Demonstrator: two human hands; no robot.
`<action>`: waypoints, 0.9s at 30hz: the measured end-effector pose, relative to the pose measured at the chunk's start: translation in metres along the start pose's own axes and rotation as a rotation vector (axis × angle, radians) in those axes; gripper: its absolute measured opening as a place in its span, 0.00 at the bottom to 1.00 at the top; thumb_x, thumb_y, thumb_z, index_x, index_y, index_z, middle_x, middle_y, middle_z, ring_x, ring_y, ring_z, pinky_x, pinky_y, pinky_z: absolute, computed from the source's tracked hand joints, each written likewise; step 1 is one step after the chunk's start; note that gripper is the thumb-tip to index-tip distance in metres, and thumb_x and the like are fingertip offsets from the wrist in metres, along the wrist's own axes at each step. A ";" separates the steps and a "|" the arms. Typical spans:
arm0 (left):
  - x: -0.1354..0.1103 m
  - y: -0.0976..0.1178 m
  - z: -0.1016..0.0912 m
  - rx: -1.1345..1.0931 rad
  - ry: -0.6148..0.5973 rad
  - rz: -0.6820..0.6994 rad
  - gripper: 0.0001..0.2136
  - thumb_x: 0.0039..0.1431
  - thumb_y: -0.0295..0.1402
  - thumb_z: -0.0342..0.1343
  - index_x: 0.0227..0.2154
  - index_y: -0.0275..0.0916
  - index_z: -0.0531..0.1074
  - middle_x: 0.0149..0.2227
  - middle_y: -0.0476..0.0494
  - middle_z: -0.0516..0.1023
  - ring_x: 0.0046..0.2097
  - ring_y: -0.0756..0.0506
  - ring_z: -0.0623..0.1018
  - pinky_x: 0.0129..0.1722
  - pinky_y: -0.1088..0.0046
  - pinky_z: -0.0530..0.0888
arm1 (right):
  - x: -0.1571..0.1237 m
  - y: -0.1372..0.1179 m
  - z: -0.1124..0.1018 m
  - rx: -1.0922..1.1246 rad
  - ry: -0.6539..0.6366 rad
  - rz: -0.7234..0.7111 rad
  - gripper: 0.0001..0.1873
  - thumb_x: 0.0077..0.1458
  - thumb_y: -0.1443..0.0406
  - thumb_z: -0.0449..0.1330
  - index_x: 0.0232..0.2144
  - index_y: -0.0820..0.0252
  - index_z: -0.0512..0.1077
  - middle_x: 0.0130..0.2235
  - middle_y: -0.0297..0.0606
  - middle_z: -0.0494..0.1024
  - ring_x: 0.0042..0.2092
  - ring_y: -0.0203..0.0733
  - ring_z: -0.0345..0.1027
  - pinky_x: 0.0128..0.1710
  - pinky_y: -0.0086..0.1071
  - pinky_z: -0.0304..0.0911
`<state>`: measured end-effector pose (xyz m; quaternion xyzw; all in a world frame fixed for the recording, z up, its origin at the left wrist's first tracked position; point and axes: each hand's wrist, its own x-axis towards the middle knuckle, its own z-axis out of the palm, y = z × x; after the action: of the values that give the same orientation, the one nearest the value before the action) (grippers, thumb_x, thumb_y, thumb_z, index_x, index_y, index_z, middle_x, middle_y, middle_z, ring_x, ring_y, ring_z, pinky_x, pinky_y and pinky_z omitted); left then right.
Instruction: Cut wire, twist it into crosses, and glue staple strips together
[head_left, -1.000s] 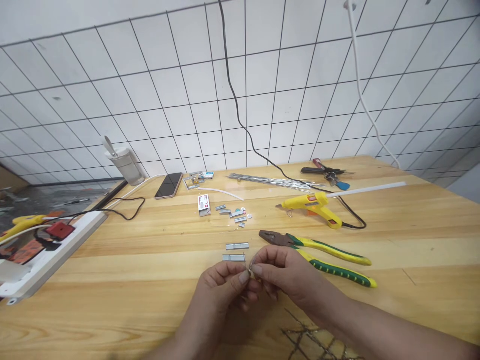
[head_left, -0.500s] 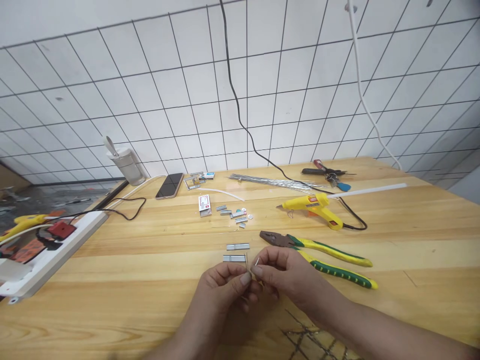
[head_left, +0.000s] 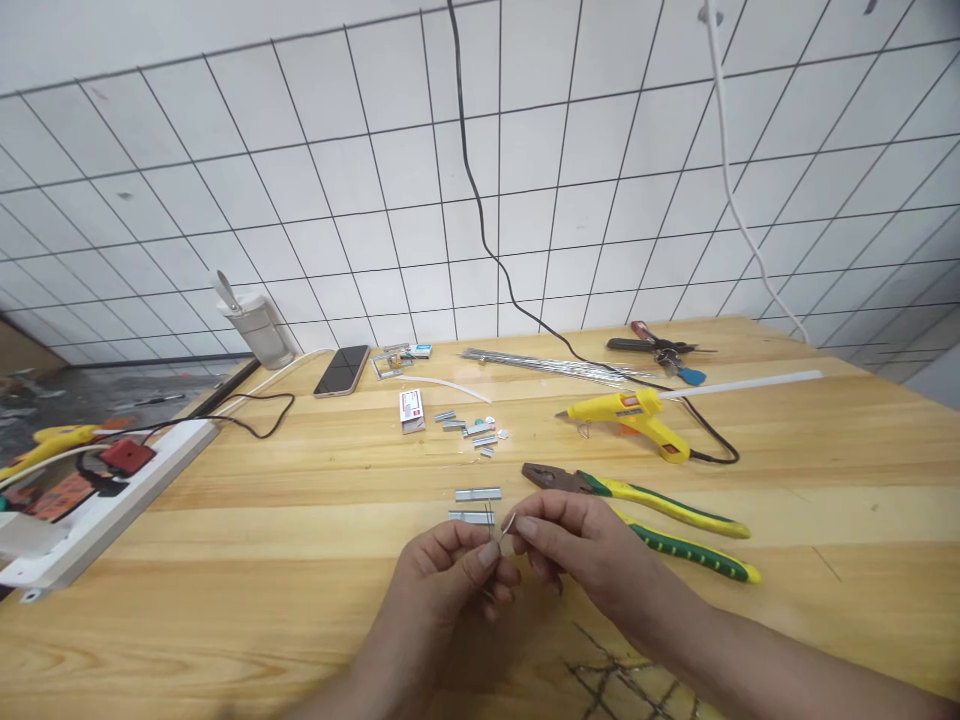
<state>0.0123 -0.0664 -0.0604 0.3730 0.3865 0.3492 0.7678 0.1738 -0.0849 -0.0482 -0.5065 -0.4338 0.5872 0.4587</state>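
Observation:
My left hand [head_left: 455, 575] is closed in a pinch on thin metal wire [head_left: 490, 514], whose fine ends stick up above the thumb. Close beside it, my right hand [head_left: 564, 530] pinches a small, thin, pale piece [head_left: 510, 522], which leans between the two hands; whether it joins the wire I cannot tell. Just beyond the left fingertips lie two strips of staples [head_left: 478, 494], the nearer partly covered by the hand. Combination pliers [head_left: 555, 478] with green and yellow handles rest behind my right hand.
A yellow glue gun [head_left: 626, 408], a bundle of metal rods [head_left: 547, 366], a small box [head_left: 412, 411] and loose staple strips [head_left: 454, 425] lie further back. A phone [head_left: 342, 371] and power strip [head_left: 112, 505] are leftward. Dark twisted wire mesh [head_left: 619, 675] lies near the front.
The view has shifted slightly. My right hand has drawn a little to the right, and the pale piece in its fingers is tilted more. The left hand keeps its pinch.

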 end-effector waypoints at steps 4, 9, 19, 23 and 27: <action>0.000 0.000 0.000 0.008 -0.008 0.008 0.09 0.47 0.33 0.64 0.23 0.33 0.73 0.22 0.46 0.77 0.23 0.54 0.72 0.22 0.83 0.64 | 0.000 -0.001 0.000 -0.001 0.000 0.004 0.12 0.44 0.58 0.61 0.23 0.63 0.70 0.22 0.31 0.69 0.19 0.28 0.56 0.18 0.24 0.53; 0.001 0.000 0.000 0.019 -0.009 0.007 0.09 0.47 0.33 0.64 0.24 0.33 0.72 0.22 0.46 0.77 0.23 0.54 0.72 0.22 0.83 0.65 | 0.000 -0.002 0.001 0.029 0.039 0.003 0.11 0.43 0.59 0.62 0.24 0.63 0.71 0.21 0.29 0.69 0.19 0.27 0.55 0.18 0.24 0.54; 0.001 -0.001 -0.002 0.040 -0.013 0.018 0.09 0.48 0.34 0.64 0.24 0.34 0.71 0.22 0.46 0.78 0.23 0.54 0.73 0.23 0.83 0.65 | 0.001 -0.001 0.001 0.048 0.062 -0.007 0.11 0.43 0.59 0.62 0.24 0.63 0.71 0.21 0.29 0.69 0.19 0.28 0.55 0.18 0.24 0.53; 0.001 -0.001 -0.001 0.047 -0.009 0.010 0.10 0.46 0.35 0.64 0.24 0.34 0.71 0.22 0.46 0.78 0.23 0.54 0.73 0.23 0.82 0.65 | 0.000 -0.003 0.002 0.056 0.090 -0.014 0.09 0.42 0.61 0.62 0.23 0.63 0.71 0.20 0.28 0.68 0.19 0.28 0.55 0.18 0.24 0.53; 0.000 0.001 0.000 0.047 0.000 -0.004 0.10 0.44 0.35 0.66 0.23 0.34 0.72 0.22 0.46 0.78 0.23 0.54 0.73 0.22 0.82 0.65 | 0.000 -0.002 0.002 0.039 0.087 -0.015 0.07 0.42 0.63 0.61 0.23 0.62 0.72 0.20 0.29 0.69 0.18 0.27 0.54 0.18 0.24 0.52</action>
<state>0.0122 -0.0661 -0.0597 0.3901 0.3953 0.3384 0.7596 0.1716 -0.0847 -0.0457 -0.5193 -0.4058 0.5696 0.4911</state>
